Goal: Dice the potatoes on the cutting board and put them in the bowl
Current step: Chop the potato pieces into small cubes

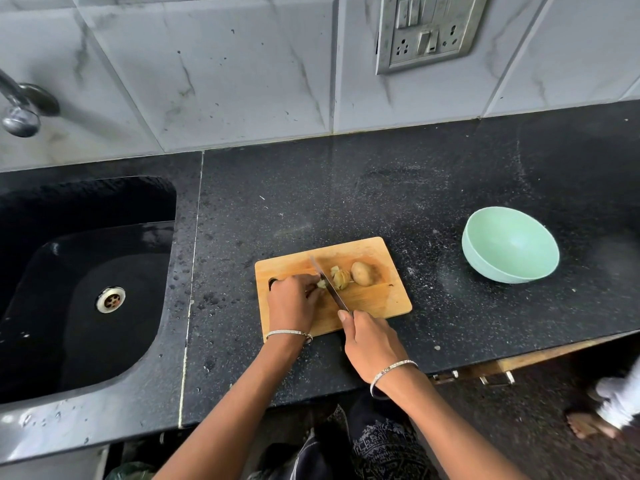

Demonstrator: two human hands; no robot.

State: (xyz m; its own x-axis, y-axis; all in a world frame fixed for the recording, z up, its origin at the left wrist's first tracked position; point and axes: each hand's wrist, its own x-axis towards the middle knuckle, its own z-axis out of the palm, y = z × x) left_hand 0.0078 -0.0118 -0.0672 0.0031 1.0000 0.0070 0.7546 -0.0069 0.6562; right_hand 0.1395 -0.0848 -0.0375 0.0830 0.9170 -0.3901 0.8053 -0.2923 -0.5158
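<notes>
At the far left, a chrome tap (20,105) hangs over the black sink (34,209), whose steel drain (110,299) shows in the basin. To its right, on the speckled black countertop (346,188), lies your wooden cutting board (377,299). Your left hand (292,303) rests on the board's left part, fingers curled down on a piece of potato at the blade's left side; how much it grips is hidden by the fingers. The knife (329,285) crosses the board diagonally, its edge down among the cut potato pieces (337,277). Your right hand (369,344) is closed around the knife handle at the board's near edge. A whole potato (362,273) sits just right of the pieces. Well apart, farther right, stands the mint-green bowl (510,245).
</notes>
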